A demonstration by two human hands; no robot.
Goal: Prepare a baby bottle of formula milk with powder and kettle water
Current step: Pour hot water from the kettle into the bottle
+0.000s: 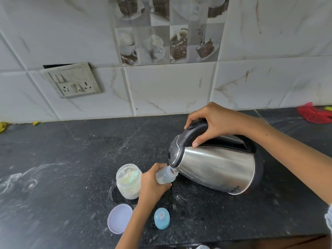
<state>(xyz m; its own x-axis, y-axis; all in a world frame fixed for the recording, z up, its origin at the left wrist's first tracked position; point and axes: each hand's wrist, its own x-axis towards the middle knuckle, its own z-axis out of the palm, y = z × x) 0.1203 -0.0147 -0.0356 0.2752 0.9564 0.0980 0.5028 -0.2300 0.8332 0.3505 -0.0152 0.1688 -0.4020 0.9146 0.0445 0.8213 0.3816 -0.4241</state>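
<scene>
Risk first: narrow bottle (pixel 166 175) mouth, broad kettle (pixel 215 168) spout, so too steep a tilt likely sends hot water over the rim and onto the left hand (pixel 152 184) wrapped just below it. Likely scald, then a flinch and a dropped bottle. Overfilling also possible, with the hand hiding most of the water level.

Right hand (pixel 213 123) clamped round the black kettle handle, thumb underneath, kettle tipped hard toward the bottle. Spout touching or just over the bottle mouth; cannot tell which.

Bottle gripped round its body by the left hand, leaning toward the kettle, neck and mouth poking out above the fingers. Powder jar (pixel 128 180) open just beside the bottle on the far side from the kettle; lid (pixel 119 218) and blue cap (pixel 161 218) near the bottle, toward the counter's (pixel 71 150) front edge.
</scene>
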